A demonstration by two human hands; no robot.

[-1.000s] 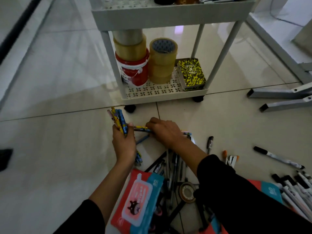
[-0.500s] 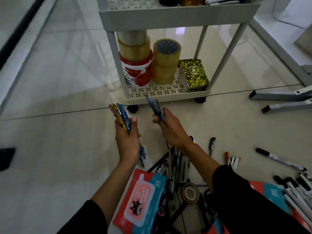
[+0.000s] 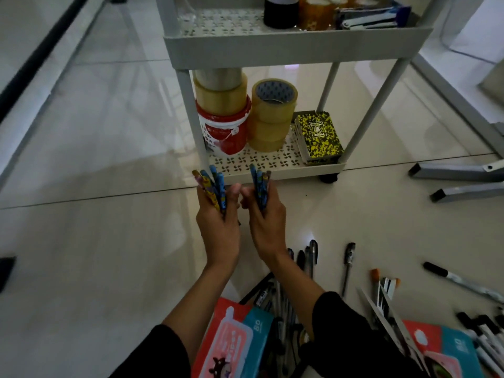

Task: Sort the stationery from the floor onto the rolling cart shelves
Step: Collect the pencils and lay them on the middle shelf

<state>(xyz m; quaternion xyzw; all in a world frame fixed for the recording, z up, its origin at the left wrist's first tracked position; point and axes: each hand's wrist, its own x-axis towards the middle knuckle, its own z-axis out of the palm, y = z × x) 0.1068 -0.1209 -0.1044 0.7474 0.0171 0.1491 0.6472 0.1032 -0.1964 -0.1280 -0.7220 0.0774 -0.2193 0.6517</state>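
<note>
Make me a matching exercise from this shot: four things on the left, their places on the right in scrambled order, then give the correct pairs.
Things
1. red bucket
2. yellow-and-black notebook
3. black tape roll
4. lone black marker

Places
A. on the cart's upper shelf
B. lying on the floor at the right
C. bottom shelf, under stacked tape rolls
D. bottom shelf, right end

Pairs: 1-C, 2-D, 3-A, 4-B
</note>
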